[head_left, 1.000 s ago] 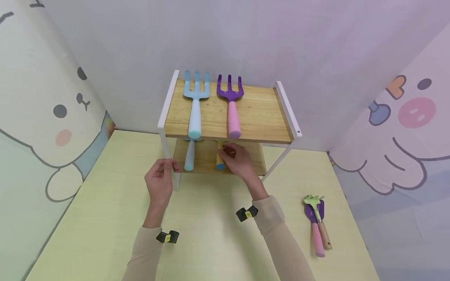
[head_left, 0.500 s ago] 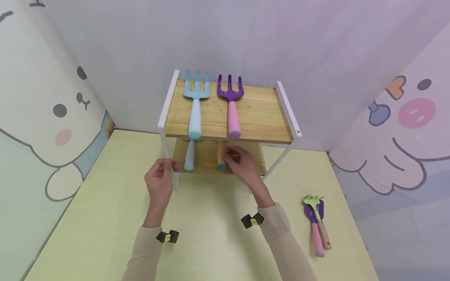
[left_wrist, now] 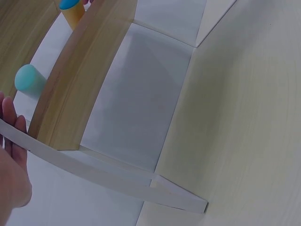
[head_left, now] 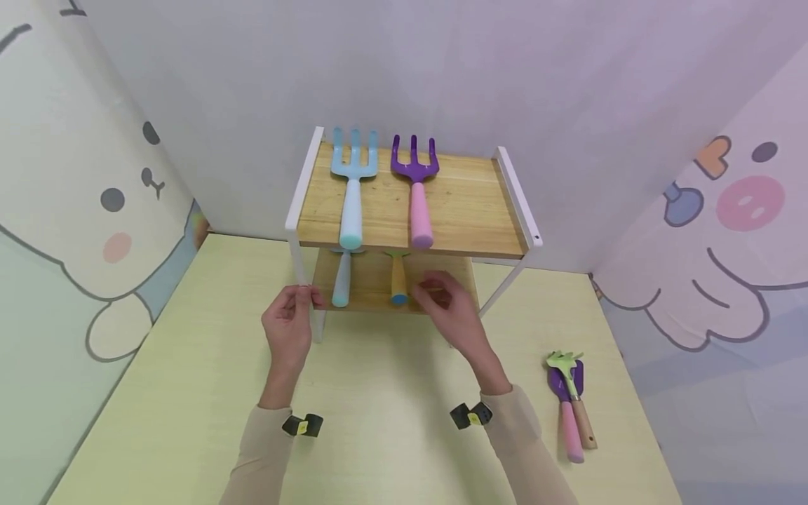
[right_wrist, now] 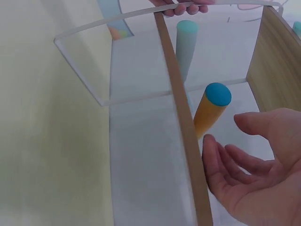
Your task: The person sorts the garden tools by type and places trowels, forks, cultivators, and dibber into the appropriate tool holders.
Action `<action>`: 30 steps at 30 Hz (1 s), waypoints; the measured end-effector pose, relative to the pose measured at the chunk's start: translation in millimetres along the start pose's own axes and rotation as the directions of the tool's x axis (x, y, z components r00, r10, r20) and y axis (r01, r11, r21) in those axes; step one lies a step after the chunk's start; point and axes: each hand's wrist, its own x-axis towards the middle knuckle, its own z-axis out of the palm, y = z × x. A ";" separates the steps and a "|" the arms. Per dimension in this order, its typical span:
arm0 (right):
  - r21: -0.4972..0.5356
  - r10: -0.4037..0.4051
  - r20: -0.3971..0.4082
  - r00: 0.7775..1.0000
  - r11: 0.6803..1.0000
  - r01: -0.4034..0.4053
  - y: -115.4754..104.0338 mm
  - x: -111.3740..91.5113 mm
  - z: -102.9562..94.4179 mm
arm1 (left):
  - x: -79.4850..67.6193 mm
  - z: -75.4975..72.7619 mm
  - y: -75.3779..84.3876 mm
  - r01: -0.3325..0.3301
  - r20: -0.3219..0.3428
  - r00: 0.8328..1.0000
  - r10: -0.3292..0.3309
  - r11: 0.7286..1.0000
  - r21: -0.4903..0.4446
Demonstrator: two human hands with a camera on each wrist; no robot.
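My left hand [head_left: 289,317] grips the white front post [left_wrist: 89,172] of a two-tier wooden shelf [head_left: 467,203] on its left side. On the lower tier lies a tool with a yellow handle [head_left: 398,280] and a blue end cap; its green head is mostly hidden under the upper board. Just right of that handle is my right hand [right_wrist: 254,165], thumb and fingers apart, nothing between them. A grey-blue handle [head_left: 341,280] with a mint cap lies to the left on the same tier. Above, a light blue hand fork [head_left: 351,189] and a purple hand fork with pink handle [head_left: 418,196] lie side by side.
On the table [head_left: 158,393] at the right, a small green rake [head_left: 571,379] with a wooden handle lies across a purple tool with a pink handle [head_left: 571,431]. A pale curtain [head_left: 404,70] stands close behind the shelf.
My right hand has let go of the yellow handle and drawn back to the right and toward me. The handle has shifted slightly right. My left hand stays on the post.
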 end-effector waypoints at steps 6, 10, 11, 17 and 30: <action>0.000 -0.071 -0.019 0.997 0.997 0.071 10.8 -12.5 -7.6 | -0.4 -0.3 -0.8 -0.004 0.002 1.000 0.004 1.000 0.003; 0.015 -0.097 -0.027 0.995 0.995 0.097 16.7 -23.7 -13.2 | -1.0 0.7 -0.2 0.004 0.004 1.000 -0.004 1.000 0.008; 0.015 -0.101 -0.028 0.994 0.995 0.102 18.0 -26.4 -14.6 | -1.0 0.8 0.0 0.003 0.005 1.000 -0.004 1.000 0.007; 0.020 -0.124 -0.032 0.992 0.992 0.125 17.7 -41.4 -24.1 | -0.8 0.2 0.6 -0.011 0.009 1.000 0.011 1.000 0.006; 0.028 -0.210 -0.044 0.977 0.977 0.211 7.1 -65.0 -41.8 | -0.9 1.0 1.6 -0.013 0.012 1.000 0.013 1.000 -0.004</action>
